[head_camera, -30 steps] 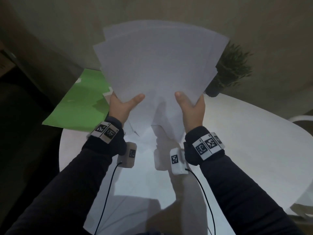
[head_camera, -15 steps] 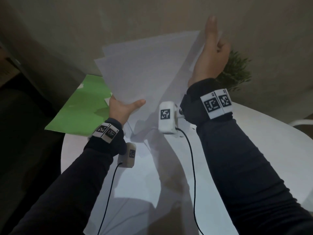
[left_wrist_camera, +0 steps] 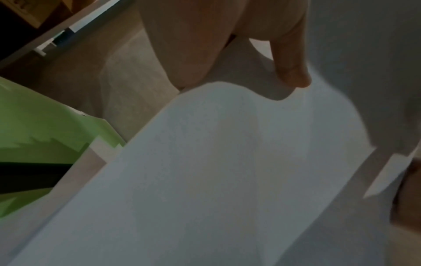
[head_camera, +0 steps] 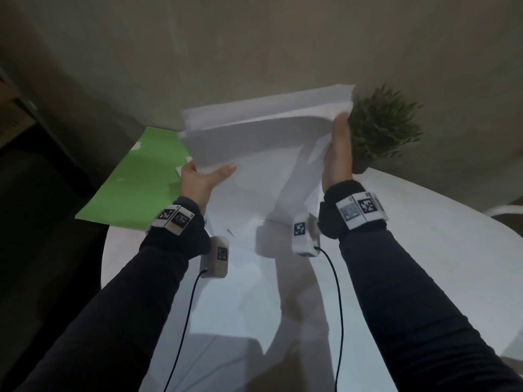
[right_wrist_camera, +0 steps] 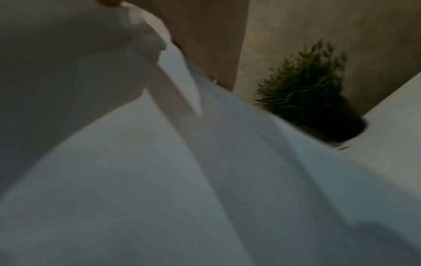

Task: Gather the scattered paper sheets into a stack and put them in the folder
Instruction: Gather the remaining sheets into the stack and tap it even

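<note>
A loose bundle of white paper sheets [head_camera: 254, 142] stands upright above the white table [head_camera: 424, 250], its edges uneven. My left hand [head_camera: 208, 178] grips the bundle's lower left corner, thumb [left_wrist_camera: 291, 68] on the front face. My right hand [head_camera: 338, 148] lies flat against the right edge of the sheets [right_wrist_camera: 159, 180], fingers straight and pointing up. The green folder [head_camera: 135, 182] lies to the left of the sheets, partly hanging over the table's edge, and also shows in the left wrist view [left_wrist_camera: 34, 129].
A small potted plant [head_camera: 382, 128] stands at the back of the table, right behind my right hand. More white paper seems to lie on the table below my wrists [head_camera: 232, 321]. A dark shelf fills the left side.
My right hand let go of the bottom edge, rose up the right side, and now has come down flat against that side. The fanned sheets have drawn closer together and tilted.
</note>
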A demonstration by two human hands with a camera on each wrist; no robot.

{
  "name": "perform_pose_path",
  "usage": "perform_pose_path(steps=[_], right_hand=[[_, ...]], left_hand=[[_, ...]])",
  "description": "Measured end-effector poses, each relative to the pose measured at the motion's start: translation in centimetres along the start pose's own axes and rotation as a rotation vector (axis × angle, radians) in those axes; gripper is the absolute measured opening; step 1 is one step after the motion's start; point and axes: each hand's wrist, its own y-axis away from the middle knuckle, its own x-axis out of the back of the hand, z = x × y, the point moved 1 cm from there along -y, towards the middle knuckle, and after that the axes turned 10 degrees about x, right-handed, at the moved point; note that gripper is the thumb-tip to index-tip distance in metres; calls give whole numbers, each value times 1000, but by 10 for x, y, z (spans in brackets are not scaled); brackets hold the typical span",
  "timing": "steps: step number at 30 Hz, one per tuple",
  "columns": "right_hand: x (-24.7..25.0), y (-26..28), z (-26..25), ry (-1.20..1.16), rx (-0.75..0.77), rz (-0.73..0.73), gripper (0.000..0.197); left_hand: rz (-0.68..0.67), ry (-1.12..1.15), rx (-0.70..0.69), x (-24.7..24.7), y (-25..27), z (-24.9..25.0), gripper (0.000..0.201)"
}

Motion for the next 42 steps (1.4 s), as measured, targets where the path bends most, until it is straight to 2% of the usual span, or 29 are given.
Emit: perform_pose_path(steps=[1,3,6,10,13,15,17,18,20,21,22,24,25,27,28,29,31,32,33,35,36,37,40,42], right_hand=[[4,3,9,44,-33,-37,81],[12,6,22,114,-74,-51,75],[15,10,28,266,-7,-125,47],[5,11,25,319,100,2,38],[0,24,28,246,131,67,32],[1,35,36,223,124,87,31],[8,40,43,283,102,89,35],[14,40,46,330,84,61,41],[23,39,53,387,7,-34,58],[27,38,58,392,-42,-69,67],[28,38,63,405,-86,-96,76],[30,35,70,461,-147,-149,88],[31,30,72,456,-175,-199,89],[36,22,67,399,-216,-312,80],[42,17,66,374,-234,-322,72],[51,12,64,380,-259,-279,63],[75,6,70,539,-304,-119,54],[91,5,79,702,-353,-102,56],[103,9,91,907,-441,-157,60],[118,24,114,1282,-613,-353,77],[122,33,125,1408,-664,-404,89],[123,42,130,1476,-675,-412,94],[115,51,137,1376,-673,-370,96],[106,50,136,1365,-645,-471,92]], left_hand=[[-5,3,17,1,-3,-2,28],[-26,5,48,3,-8,-5,31],[-29,-11,64,1,-5,-2,59],[-7,-60,9,-8,2,7,32],[39,-2,-11,-9,9,3,36],[34,19,2,-7,13,-4,47],[33,-14,30,-2,13,-13,57],[27,-57,49,2,12,-17,61],[-12,-125,98,10,10,-25,82],[-37,-147,122,12,10,-26,85],[-46,-153,137,11,12,-27,73],[-67,-143,129,8,13,-27,36],[-73,-143,117,8,12,-25,30],[-116,-123,117,14,6,-21,34],[-143,-115,144,20,3,-19,44],[-165,-127,187,30,-2,-21,50],[-189,-195,292,50,-5,-30,46],[-192,-231,352,60,-5,-38,44],[-199,-246,418,67,-3,-47,42],[-163,-275,543,82,1,-70,31],[-134,-296,598,86,5,-78,19],[-108,-315,651,91,9,-86,12],[-71,-308,747,101,18,-108,13],[-68,-284,790,107,21,-119,19]])
